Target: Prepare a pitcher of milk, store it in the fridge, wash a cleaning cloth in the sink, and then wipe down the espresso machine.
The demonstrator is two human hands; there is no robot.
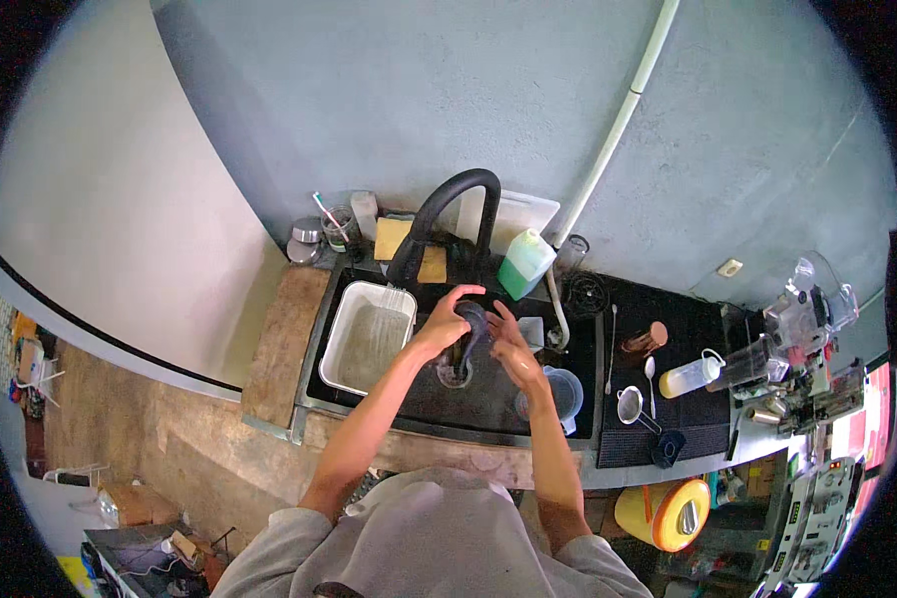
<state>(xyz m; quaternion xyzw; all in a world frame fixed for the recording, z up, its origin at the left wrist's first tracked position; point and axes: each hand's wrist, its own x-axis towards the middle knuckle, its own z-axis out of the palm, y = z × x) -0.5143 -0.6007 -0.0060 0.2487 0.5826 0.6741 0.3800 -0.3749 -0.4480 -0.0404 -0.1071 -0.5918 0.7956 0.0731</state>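
Dark curved object (472, 323) — in left hand (443, 325), close beside right hand (514, 353).

Both bare forearms (374, 424) reach over the worktop's front edge (429, 451); the left hand (447, 323) is curled, thumb opposing fingers (462, 291); the right hand (513, 351) faces it, fingers bent and slightly spread.

Loose grey top (419, 533), short sleeves (287, 546); hands (442, 327) bare.
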